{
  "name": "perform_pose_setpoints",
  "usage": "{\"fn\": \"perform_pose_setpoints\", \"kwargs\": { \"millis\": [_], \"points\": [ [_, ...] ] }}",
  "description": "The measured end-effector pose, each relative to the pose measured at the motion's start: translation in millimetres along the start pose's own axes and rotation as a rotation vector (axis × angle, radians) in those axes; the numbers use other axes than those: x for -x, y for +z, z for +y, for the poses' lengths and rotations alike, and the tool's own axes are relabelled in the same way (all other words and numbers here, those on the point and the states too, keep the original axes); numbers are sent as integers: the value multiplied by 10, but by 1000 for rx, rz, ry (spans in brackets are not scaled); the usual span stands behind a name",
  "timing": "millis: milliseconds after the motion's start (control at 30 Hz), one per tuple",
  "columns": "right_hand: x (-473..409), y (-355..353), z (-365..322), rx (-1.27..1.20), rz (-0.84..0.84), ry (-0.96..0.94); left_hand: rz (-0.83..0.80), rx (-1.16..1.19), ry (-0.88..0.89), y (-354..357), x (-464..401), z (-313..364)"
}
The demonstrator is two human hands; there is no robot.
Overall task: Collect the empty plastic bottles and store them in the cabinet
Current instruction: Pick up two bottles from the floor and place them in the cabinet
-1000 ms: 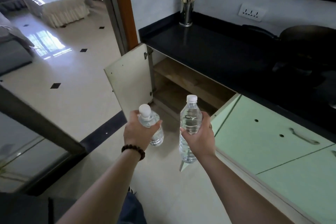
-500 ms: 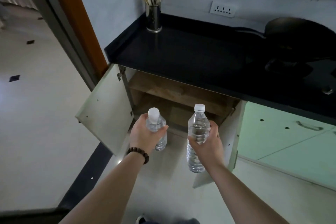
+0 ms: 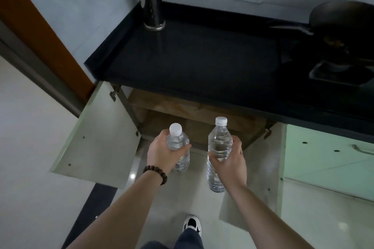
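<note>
My left hand [image 3: 164, 152] grips a clear plastic bottle [image 3: 179, 143] with a white cap, tilted slightly toward me. My right hand [image 3: 230, 160] holds a second, taller clear bottle [image 3: 219, 143] upright by its middle. Both bottles hang in front of the open cabinet [image 3: 194, 117] under the black counter. The cabinet's wooden shelves are visible between its two opened doors: the left door [image 3: 95, 137] and the right door [image 3: 261, 168]. Much of the lower cabinet interior is hidden behind my hands.
A black countertop [image 3: 192, 56] carries a metal utensil holder [image 3: 152, 10] at the back left and a dark wok [image 3: 342, 18] on a stove at right. Green cabinet fronts [image 3: 327, 151] lie to the right. My shoe [image 3: 191, 224] stands on the pale tiled floor.
The view has turned and closed in on the open cabinet, which now sits straight ahead. Both hands keep their bottles and are nearer the cabinet opening.
</note>
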State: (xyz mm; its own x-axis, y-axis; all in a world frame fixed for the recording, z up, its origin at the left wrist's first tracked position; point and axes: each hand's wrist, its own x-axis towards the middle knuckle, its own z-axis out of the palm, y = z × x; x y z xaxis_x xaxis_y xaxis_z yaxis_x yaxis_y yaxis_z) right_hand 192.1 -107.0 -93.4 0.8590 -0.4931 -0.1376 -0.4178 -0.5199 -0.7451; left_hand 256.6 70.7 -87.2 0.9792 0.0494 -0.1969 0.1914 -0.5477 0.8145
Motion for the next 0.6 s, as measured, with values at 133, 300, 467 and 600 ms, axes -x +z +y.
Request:
{"fn": "perform_pose_setpoints", "kwargs": {
  "millis": [133, 300, 467, 600],
  "points": [
    [-294, 247, 106, 22, -14, 35, -39, 19, -9, 133, -350, -125],
    [-635, 726, 311, 15, 3, 87, -96, 58, -12, 422, -844, -526],
    [-1134, 1446, 696, -63, 92, 59, -150, 110, 60, 897, -1530, -1080],
    [-1617, 1982, 1129, -127, 162, 43, -156, 152, 125, 1347, -2091, -1443]
  ]
}}
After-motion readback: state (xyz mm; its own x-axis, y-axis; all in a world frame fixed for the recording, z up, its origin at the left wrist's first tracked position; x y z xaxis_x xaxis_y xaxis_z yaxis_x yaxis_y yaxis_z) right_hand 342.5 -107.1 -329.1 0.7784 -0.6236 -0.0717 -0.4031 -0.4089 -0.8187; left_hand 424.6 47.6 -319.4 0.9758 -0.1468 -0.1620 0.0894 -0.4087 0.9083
